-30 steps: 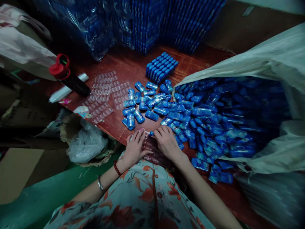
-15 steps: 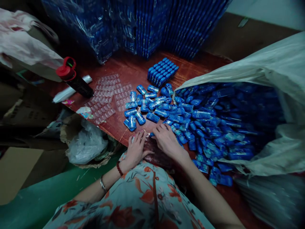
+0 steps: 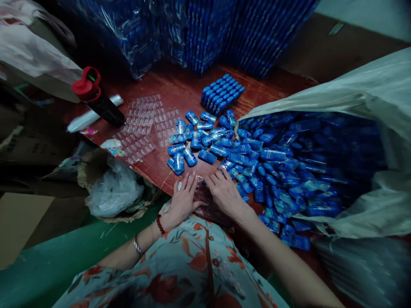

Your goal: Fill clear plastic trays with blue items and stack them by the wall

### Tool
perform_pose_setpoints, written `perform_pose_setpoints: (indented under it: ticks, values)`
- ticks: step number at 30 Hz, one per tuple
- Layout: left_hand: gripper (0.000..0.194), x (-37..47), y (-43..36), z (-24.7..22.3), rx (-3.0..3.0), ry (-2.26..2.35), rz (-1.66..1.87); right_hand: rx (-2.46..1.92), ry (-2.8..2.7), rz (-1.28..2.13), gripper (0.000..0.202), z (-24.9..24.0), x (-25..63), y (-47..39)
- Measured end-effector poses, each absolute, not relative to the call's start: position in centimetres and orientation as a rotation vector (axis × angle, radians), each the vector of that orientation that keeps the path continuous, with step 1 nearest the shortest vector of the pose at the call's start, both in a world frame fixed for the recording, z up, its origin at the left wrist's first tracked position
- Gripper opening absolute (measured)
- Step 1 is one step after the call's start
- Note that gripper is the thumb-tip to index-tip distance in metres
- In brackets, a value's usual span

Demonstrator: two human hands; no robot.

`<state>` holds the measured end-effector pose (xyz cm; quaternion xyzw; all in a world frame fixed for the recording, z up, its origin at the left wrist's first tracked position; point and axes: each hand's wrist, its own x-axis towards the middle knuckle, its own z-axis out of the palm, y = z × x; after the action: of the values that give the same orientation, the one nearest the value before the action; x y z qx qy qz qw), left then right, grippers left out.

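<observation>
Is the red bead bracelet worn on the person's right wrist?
No, the red bead bracelet sits just behind the left hand.

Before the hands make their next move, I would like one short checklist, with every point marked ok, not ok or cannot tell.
1. Left hand touching the clear plastic sheet: ok.
2. Right hand gripping something: cannot tell, its own fingers hide the spot.
3. Loose blue packs lying close by: ok.
4. Those packs in neat rows: not ok, they lie scattered.
5. White sack open at its mouth: ok.
6. Bottle apart from both hands: ok.
</observation>
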<state>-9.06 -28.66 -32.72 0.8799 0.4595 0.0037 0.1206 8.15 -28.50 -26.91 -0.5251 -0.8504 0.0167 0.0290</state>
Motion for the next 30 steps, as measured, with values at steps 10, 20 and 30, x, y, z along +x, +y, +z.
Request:
perform_pose_setpoints:
  ticks: [10, 20, 30]
  values:
    - [0.078, -9.1, -28.0, -32.5, 2.588, 1.338, 0.111, -1.811, -2.441, 0.019, 0.027, -27.1, 6.9, -28.4]
    - [0.030, -9.5, -19.6, -29.8, 2.764, 1.202, 0.244, -1.962, -2.213, 0.330, 0.025, -27.5, 10.4, -21.2]
    - [0.026, -7.8, -15.7, -29.2, 2.896, 0.882, 0.092, -1.748, -2.177, 0.419, 0.034, -26.8, 12.6, -21.7]
